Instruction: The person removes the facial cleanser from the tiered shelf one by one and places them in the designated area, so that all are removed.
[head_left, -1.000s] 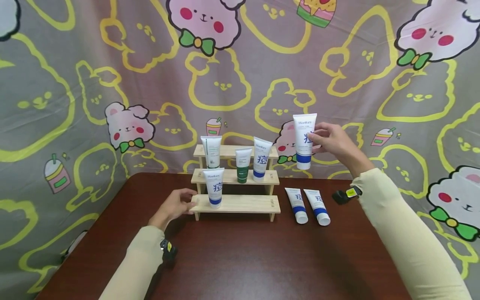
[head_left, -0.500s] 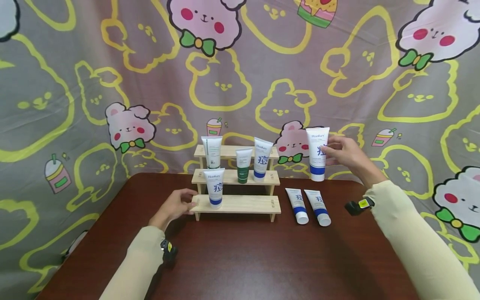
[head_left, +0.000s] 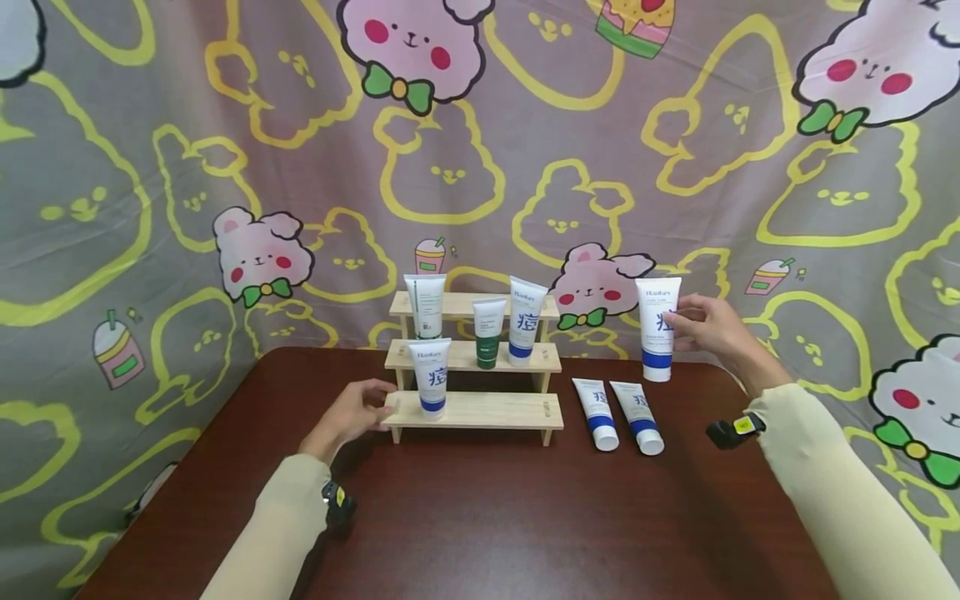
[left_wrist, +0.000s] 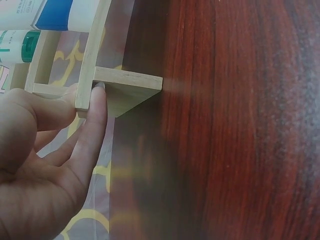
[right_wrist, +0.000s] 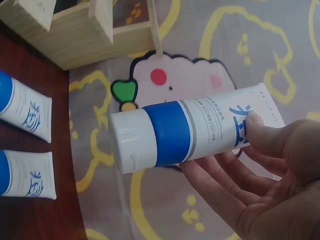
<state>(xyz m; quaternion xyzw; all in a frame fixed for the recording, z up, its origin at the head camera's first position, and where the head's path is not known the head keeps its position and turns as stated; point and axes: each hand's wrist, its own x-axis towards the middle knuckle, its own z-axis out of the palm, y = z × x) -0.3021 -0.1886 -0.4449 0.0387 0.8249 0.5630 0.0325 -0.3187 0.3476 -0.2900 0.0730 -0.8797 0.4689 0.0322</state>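
My right hand (head_left: 708, 327) holds a white-and-blue facial cleanser tube (head_left: 658, 333) upright, cap down, above the back right of the table. In the right wrist view the thumb presses the tube's printed front and the fingers lie behind it. My left hand (head_left: 355, 417) pinches the left end of the lowest step of a three-step wooden display stand (head_left: 495, 408). The left wrist view shows the thumb above the board and a fingertip (left_wrist: 100, 90) below it, beside the stand's leg. A similar blue-capped tube (head_left: 432, 379) stands on that lowest step.
On the middle step stand a green-based tube (head_left: 488, 333) and another blue-capped tube (head_left: 526, 321). A white tube (head_left: 427, 307) is on the top step. Two blue-capped tubes (head_left: 596, 414) lie right of the stand on the dark wooden table (head_left: 480, 517). A patterned curtain (head_left: 450, 167) hangs behind.
My right hand has moved right and down with the cleanser tube, away from the stand. The left hand keeps its grip on the lowest step's end.
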